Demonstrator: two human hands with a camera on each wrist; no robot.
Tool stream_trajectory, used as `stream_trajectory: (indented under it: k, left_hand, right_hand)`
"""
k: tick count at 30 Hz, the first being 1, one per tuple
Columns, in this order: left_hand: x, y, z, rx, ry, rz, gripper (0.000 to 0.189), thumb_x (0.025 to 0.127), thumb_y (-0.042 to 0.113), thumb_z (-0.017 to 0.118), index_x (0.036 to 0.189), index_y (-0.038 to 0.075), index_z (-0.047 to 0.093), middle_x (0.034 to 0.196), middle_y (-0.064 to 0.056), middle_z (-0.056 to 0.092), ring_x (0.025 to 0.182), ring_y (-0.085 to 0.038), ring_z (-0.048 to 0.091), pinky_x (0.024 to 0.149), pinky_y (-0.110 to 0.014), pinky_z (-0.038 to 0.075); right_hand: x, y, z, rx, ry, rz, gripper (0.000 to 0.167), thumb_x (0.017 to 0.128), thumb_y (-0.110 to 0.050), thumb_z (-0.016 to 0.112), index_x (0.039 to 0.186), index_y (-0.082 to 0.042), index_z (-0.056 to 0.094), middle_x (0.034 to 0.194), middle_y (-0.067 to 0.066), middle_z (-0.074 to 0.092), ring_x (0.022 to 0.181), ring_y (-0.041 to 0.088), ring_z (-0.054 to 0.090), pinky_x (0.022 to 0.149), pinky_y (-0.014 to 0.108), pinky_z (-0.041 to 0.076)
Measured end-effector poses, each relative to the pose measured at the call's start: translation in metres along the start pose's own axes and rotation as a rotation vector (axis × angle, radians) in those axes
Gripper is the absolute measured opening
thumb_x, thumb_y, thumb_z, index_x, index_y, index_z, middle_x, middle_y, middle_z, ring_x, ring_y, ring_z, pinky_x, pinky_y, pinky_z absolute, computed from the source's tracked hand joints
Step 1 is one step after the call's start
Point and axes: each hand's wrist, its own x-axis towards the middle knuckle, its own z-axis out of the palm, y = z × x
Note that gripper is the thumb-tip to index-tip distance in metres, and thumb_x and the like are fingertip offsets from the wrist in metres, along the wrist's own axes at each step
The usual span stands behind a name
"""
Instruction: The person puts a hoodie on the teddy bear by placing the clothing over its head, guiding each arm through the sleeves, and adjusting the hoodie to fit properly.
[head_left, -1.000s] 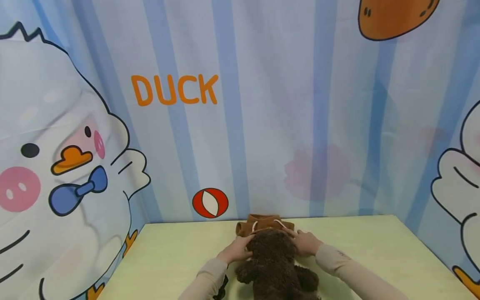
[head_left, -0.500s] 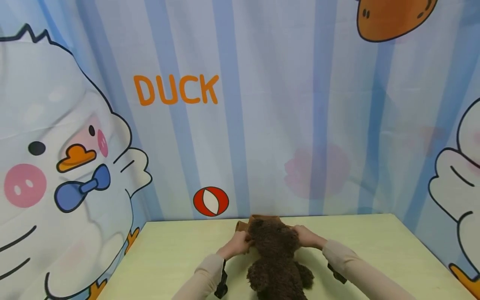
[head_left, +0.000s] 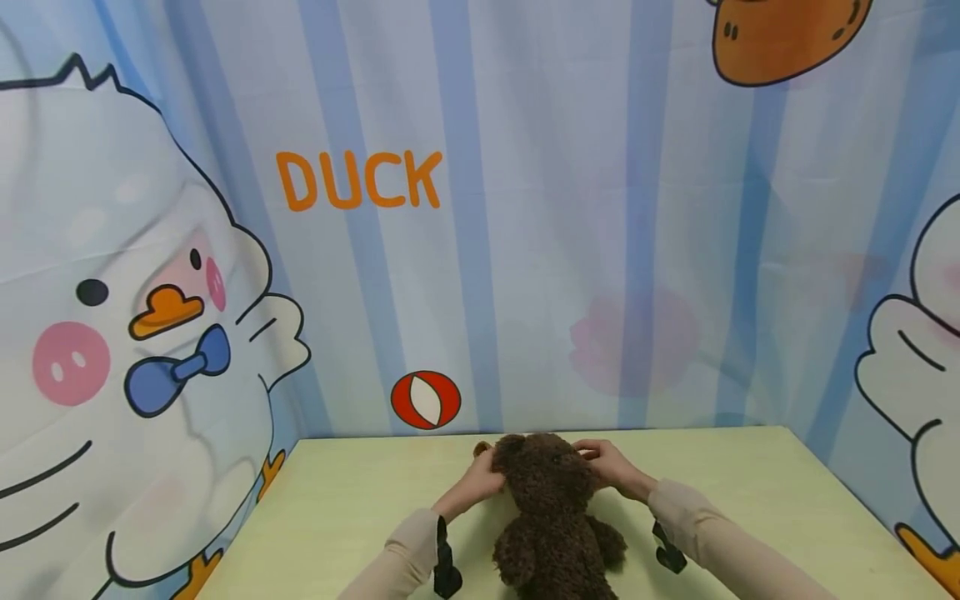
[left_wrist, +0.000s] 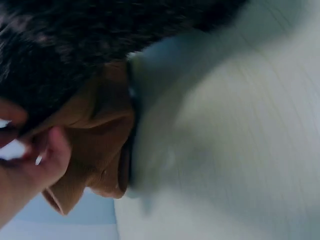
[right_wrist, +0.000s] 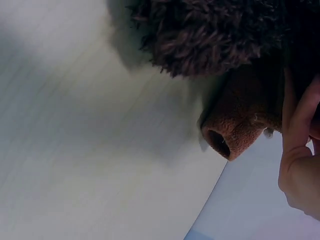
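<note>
A dark brown teddy bear [head_left: 553,533] is propped up on the table, its head between my two hands. Behind that head is a small brown jacket [left_wrist: 100,135], mostly hidden in the head view. My left hand [head_left: 478,482] is at the left side of the bear's head, and its finger and thumb pinch the jacket's cloth in the left wrist view. On the other side my right hand [head_left: 613,469] reaches behind the head and holds the jacket's edge. In the right wrist view, the jacket's open sleeve end [right_wrist: 218,142] shows beside my fingers.
The pale yellow table [head_left: 360,500] ends close behind the bear at a printed curtain [head_left: 525,250] with cartoon ducks. A black wrist camera [head_left: 446,567] hangs under the left sleeve, another [head_left: 669,554] under the right.
The bear's head has come up and back over the jacket, which now barely shows behind it. Both hands have stayed at the sides of the head, shifting slightly with it.
</note>
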Motion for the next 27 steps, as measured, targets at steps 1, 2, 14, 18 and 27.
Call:
stream_trajectory:
  k: [1, 2, 14, 18, 27]
  left_hand:
    - [-0.001, 0.004, 0.000, -0.065, -0.023, -0.030, 0.046, 0.085, 0.009, 0.045, 0.129, -0.002, 0.038, 0.109, -0.017, 0.051, 0.064, -0.019, 0.049, 0.058, -0.033, 0.046]
    - [-0.001, 0.008, -0.001, -0.135, -0.041, -0.059, 0.040, 0.087, 0.017, 0.045, 0.122, -0.002, 0.044, 0.110, -0.018, 0.050, 0.073, -0.021, 0.053, 0.067, -0.036, 0.050]
    - [-0.003, 0.051, 0.005, -0.129, 0.115, -0.168, 0.051, 0.082, 0.027, 0.063, 0.121, -0.002, 0.049, 0.118, -0.022, 0.052, 0.092, -0.023, 0.059, 0.077, -0.041, 0.050]
    - [-0.001, 0.048, 0.003, -0.103, 0.132, -0.110, 0.051, 0.082, 0.021, 0.063, 0.125, 0.000, 0.045, 0.124, -0.024, 0.047, 0.098, -0.032, 0.058, 0.074, -0.042, 0.051]
    - [-0.001, 0.040, -0.002, 0.054, 0.135, -0.117, 0.050, 0.082, 0.004, 0.060, 0.128, -0.007, 0.040, 0.130, -0.027, 0.040, 0.093, -0.039, 0.057, 0.065, -0.037, 0.052]
  right_hand:
    - [0.000, -0.001, -0.001, 0.017, -0.010, 0.007, 0.038, 0.089, 0.000, 0.041, 0.127, 0.003, 0.041, 0.121, 0.034, 0.044, 0.090, 0.036, 0.058, 0.067, 0.043, 0.050]
    - [0.001, -0.001, -0.001, 0.029, -0.012, 0.013, 0.038, 0.090, -0.003, 0.043, 0.128, 0.002, 0.040, 0.119, 0.034, 0.045, 0.085, 0.032, 0.058, 0.066, 0.043, 0.050]
    - [0.007, -0.003, -0.007, 0.028, -0.034, 0.085, 0.027, 0.092, -0.009, 0.040, 0.112, 0.005, 0.052, 0.090, 0.010, 0.057, 0.052, 0.008, 0.048, 0.055, 0.032, 0.050]
    - [0.007, 0.000, -0.010, 0.153, -0.083, 0.104, 0.022, 0.092, -0.007, 0.038, 0.109, 0.002, 0.050, 0.104, 0.013, 0.050, 0.044, 0.006, 0.041, 0.050, 0.028, 0.048]
    - [0.008, 0.012, -0.012, 0.300, -0.251, 0.046, 0.011, 0.093, -0.011, 0.041, 0.099, -0.011, 0.050, 0.083, 0.001, 0.040, 0.060, 0.009, 0.042, 0.058, 0.026, 0.049]
